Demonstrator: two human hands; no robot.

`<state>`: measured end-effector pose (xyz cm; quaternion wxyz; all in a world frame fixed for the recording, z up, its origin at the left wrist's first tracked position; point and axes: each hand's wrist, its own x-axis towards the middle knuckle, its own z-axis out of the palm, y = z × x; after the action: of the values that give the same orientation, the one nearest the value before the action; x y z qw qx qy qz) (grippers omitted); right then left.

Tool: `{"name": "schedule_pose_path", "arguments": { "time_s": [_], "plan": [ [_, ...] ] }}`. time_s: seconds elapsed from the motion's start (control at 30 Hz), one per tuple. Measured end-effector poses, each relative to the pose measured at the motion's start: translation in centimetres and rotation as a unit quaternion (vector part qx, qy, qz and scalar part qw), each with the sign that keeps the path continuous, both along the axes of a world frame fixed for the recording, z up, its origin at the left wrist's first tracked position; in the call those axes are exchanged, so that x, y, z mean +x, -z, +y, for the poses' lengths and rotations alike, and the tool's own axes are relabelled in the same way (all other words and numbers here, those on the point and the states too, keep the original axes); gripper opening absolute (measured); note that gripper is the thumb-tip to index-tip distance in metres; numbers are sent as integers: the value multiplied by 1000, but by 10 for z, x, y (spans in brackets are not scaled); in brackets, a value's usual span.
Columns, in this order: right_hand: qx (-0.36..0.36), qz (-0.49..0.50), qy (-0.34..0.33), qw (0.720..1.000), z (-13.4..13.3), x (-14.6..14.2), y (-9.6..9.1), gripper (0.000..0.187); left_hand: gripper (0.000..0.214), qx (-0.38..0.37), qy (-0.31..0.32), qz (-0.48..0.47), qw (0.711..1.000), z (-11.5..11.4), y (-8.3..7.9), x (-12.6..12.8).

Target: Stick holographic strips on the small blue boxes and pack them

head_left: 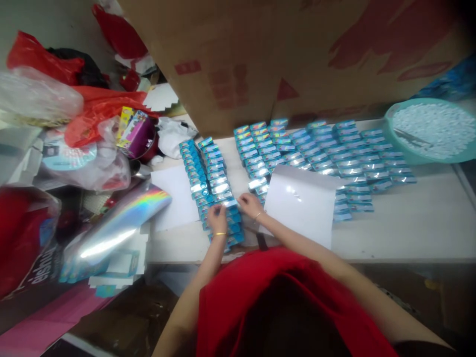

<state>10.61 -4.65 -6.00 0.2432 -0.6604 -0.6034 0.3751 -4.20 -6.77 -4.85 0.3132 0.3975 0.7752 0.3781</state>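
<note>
My left hand (pixel 217 219), a band at its wrist, is closed at the left end of a small blue box (pixel 229 204) in the nearer columns; its fingertips are blurred. My right hand (pixel 250 205) is closed in a pinch just off the box's right end, and what it holds is too small to make out. Two columns of similar blue boxes (pixel 193 166) overlap one another around and beyond my left hand. A white glossy sheet (pixel 303 203) lies right of my right hand, over part of a wider group of blue boxes (pixel 320 148).
A large cardboard carton (pixel 260 59) stands behind the table (pixel 416 223). At the right, a green basin (pixel 390 124) holds many small pale pieces and a metal tool, perhaps tweezers (pixel 412 137). Bags, a shiny rainbow sheet (pixel 122 223) and a white paper (pixel 173 198) crowd the left.
</note>
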Motion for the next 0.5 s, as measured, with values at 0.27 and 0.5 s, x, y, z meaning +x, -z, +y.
{"name": "schedule_pose_path", "arguments": {
  "time_s": [0.27, 0.5],
  "plan": [
    [-32, -68, -21, 997, 12, -9, 22, 18, 7, -76, 24, 156, 985, 12, 13, 2],
    [-57, -48, -15, 997, 11, -11, 38, 17, 16, -112, 59, 227, 966, 15, 10, 2]
  ]
}}
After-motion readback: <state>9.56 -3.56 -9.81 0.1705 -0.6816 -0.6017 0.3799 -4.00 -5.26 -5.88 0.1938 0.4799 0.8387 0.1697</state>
